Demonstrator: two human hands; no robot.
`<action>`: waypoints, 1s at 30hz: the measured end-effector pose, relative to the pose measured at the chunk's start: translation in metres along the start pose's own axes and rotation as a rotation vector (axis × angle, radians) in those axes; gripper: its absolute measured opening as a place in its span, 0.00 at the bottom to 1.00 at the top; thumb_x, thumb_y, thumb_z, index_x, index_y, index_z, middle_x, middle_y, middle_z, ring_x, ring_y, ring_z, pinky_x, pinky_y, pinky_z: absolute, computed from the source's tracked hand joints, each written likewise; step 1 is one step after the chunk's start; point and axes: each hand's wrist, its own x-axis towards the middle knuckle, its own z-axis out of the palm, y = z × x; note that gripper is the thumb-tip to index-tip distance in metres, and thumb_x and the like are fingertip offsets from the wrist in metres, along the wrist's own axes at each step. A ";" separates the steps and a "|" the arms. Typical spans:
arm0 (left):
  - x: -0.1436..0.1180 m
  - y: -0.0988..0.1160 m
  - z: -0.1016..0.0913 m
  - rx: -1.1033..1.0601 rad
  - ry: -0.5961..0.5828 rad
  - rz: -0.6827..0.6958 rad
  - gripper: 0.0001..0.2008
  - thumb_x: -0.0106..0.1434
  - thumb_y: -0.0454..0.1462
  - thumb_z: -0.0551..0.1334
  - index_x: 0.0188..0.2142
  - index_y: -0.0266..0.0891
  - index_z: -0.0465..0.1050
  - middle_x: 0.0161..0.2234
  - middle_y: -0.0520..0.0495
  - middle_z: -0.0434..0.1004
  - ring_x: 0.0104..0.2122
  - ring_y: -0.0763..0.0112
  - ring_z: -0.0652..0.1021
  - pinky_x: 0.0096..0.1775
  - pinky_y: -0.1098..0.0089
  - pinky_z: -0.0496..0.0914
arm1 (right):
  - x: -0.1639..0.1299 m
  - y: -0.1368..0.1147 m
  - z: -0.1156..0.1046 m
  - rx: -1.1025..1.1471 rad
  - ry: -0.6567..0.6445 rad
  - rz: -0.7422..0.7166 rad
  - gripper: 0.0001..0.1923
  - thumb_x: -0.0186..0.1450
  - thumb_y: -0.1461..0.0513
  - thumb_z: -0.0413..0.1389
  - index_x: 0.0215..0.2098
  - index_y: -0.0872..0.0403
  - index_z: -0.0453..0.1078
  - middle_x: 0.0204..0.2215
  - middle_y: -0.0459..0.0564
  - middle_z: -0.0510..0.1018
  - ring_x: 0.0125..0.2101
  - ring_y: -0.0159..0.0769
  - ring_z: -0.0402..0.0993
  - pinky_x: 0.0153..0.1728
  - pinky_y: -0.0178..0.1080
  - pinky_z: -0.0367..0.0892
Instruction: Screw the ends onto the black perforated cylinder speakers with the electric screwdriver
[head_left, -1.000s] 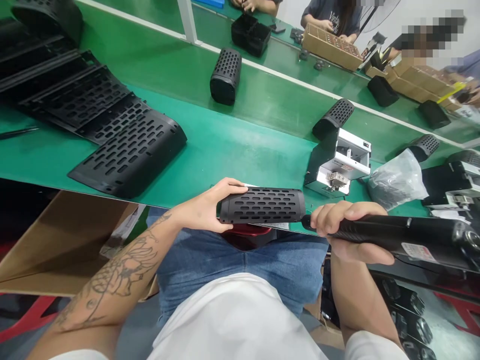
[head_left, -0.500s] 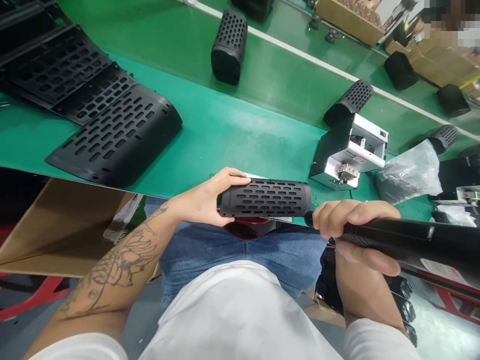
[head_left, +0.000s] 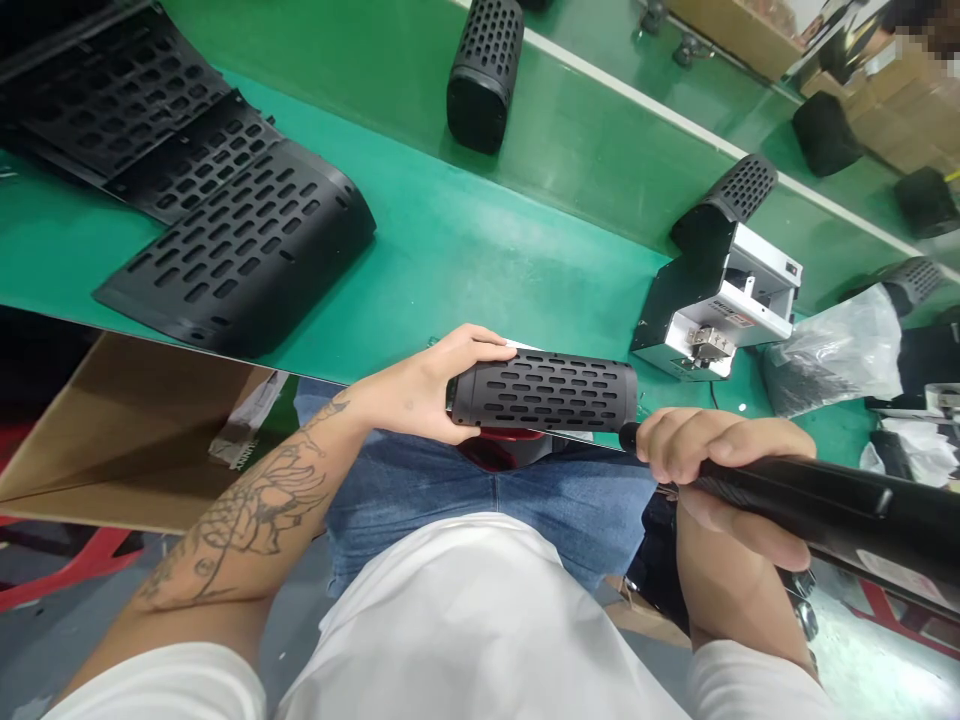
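Note:
My left hand [head_left: 439, 385] grips one end of a black slotted plastic housing [head_left: 551, 392], thumb and fingers on opposite edges. The housing lies sideways at the table's front edge, above my lap. In my right hand [head_left: 720, 460] is a black electric screwdriver [head_left: 825, 490], held level with my fingers wrapped around its body. The screwdriver's dark tip points left and meets, or nearly meets, the housing's right end; the exact contact is hidden.
Larger black slotted covers [head_left: 240, 245] lie overlapped on the green table [head_left: 480, 270] at the left. A screw feeder [head_left: 720, 305] and a clear plastic bag [head_left: 836, 350] stand at the right. Finished-looking black housings [head_left: 486, 75] sit further back. A cardboard box [head_left: 127, 430] is below left.
The whole view has shifted slightly, so things on the table appear a little further right and higher. Both hands keep their hold on the housing and the screwdriver.

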 end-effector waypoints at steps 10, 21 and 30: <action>-0.012 -0.003 0.020 0.103 0.153 0.027 0.59 0.66 0.36 0.84 0.88 0.58 0.58 0.80 0.34 0.72 0.79 0.37 0.80 0.78 0.38 0.81 | 0.006 -0.010 -0.007 -0.031 -0.005 -0.019 0.29 0.75 0.33 0.75 0.59 0.42 0.88 0.23 0.38 0.80 0.14 0.34 0.68 0.20 0.41 0.74; -0.007 -0.017 0.037 0.144 0.232 0.040 0.58 0.66 0.37 0.85 0.87 0.55 0.59 0.80 0.32 0.72 0.81 0.36 0.78 0.80 0.35 0.78 | 0.078 0.046 -0.123 -0.551 0.691 -0.301 0.35 0.72 0.27 0.71 0.43 0.45 0.73 0.20 0.35 0.73 0.15 0.36 0.70 0.19 0.41 0.73; -0.007 -0.026 0.048 0.124 0.259 0.043 0.66 0.63 0.38 0.87 0.90 0.56 0.53 0.83 0.31 0.67 0.82 0.31 0.77 0.80 0.34 0.79 | 0.045 -0.009 -0.063 -0.297 0.471 -0.163 0.30 0.75 0.31 0.70 0.54 0.45 0.84 0.24 0.38 0.79 0.17 0.38 0.75 0.23 0.41 0.77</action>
